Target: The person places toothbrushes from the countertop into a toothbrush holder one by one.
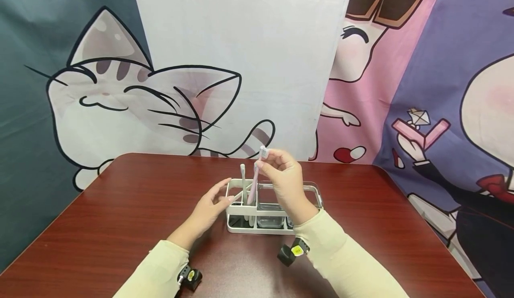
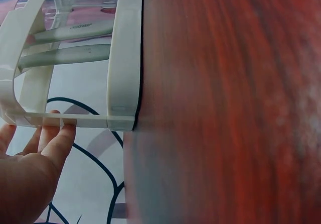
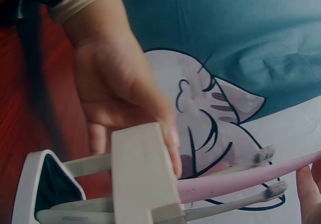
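A white toothbrush holder (image 1: 242,209) with clear cups (image 1: 270,221) stands on the table. My left hand (image 1: 210,206) grips its left end, with fingertips on the side frame in the left wrist view. My right hand (image 1: 287,180) pinches a pink toothbrush (image 3: 235,183) near its head, above the holder's left part. The brush head points up; its handle reaches down into a compartment. Two pale grey toothbrushes (image 1: 242,180) stand beside it, their handles (image 2: 65,56) showing through the holder's open side. In the right wrist view, only my right fingertips (image 3: 307,191) show.
The reddish-brown wooden table (image 1: 152,200) extends around the holder. Behind its far edge hangs a cloth backdrop (image 1: 297,66) printed with cartoon figures. A black wrist camera (image 1: 287,255) hangs below my right wrist, close to the tabletop.
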The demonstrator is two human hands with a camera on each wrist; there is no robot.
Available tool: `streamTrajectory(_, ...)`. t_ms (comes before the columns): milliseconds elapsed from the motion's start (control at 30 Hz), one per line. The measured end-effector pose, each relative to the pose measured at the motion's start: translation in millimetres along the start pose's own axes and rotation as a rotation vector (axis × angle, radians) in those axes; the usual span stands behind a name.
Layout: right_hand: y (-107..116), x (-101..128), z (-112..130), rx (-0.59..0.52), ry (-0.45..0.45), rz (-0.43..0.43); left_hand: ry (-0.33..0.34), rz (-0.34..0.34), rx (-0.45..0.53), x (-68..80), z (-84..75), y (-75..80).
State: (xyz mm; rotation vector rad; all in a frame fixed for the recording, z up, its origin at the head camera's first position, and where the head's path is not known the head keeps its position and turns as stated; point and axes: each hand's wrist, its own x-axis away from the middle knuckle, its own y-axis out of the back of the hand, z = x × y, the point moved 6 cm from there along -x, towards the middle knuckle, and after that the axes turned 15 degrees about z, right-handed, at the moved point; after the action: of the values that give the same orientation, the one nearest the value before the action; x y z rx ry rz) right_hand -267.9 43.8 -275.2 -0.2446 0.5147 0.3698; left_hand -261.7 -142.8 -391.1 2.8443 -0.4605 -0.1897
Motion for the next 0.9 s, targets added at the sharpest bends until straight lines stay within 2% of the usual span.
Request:
streamTrajectory(433,-6,7,-18,0.065,-0.098,0.057,0.006,0.022,0.000,1.1,-0.6,-0.6)
streamTrajectory(733,-10,14,-30,0.131,-0.110,0.117,-0.004,0.020,0.008,0.5,-0.2,-0.2)
streamTrajectory(900,-11,17,-35,0.205,-0.123,0.128,-0.007,0.024,0.002,0.5,1.0,-0.4)
